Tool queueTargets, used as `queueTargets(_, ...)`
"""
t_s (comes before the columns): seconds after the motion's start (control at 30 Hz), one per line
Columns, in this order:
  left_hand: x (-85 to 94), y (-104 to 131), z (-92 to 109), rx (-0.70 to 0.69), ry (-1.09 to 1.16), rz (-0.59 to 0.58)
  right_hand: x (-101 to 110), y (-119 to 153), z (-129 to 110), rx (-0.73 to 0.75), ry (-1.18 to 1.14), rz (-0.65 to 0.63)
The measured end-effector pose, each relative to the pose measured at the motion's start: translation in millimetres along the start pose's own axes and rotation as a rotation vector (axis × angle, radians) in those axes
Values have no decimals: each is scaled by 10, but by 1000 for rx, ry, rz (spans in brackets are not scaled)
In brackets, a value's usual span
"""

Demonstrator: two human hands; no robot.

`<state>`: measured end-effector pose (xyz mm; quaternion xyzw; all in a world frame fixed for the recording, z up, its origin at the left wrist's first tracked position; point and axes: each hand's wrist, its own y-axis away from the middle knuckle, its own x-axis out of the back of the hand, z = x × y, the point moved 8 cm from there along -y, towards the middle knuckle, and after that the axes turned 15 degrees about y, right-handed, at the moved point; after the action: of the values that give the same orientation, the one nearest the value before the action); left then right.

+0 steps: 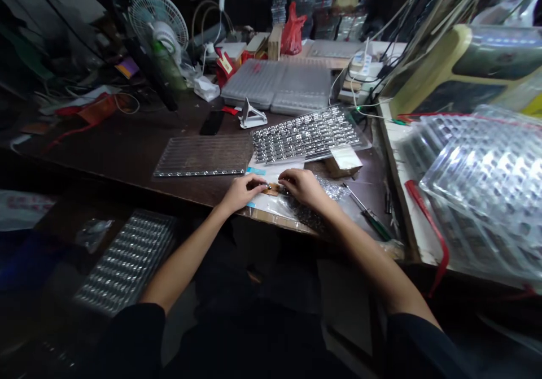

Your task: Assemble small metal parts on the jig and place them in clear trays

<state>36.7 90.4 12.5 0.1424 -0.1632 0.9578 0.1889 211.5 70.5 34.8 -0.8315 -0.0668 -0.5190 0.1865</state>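
Observation:
Near the table's front edge, my left hand (243, 192) pinches a tiny shiny metal part (268, 186) at the left end of a small wooden block (273, 190). My right hand (300, 184) is closed at the block's right side, and whatever its fingertips hold is too small to make out. Beneath both lies a white sheet (275, 205) with blue tape. A heap of small clear and metal pieces (313, 212) lies under and beside my right hand. Behind the hands are a clear tray filled with metal parts (305, 136) and a ribbed clear tray (201, 156) with parts along its front row.
A screwdriver (375, 221) lies right of the heap, near a small box (344, 162). Farther back are a phone (212, 123), a white stand (252, 114), stacked trays (277, 82) and a fan (158, 20). More clear trays (491, 181) pile up at the right.

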Motion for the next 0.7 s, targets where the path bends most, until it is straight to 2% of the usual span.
queueTargets(0.2,-40,-3,-38,27,-24,-40,0,-14,-12,30,-45,42)
queueTargets(0.47,-95,37,95,-98,-155,-41,-74,51,-58,-27,14,-73)
queueTargets(0.63,-131,48,78,-90,-142,-51,-186,40,-90,-71,148,-164)
queueTargets(0.7,-58,46,80,-74,-102,22,-213,22,-96,-81,175,-171)
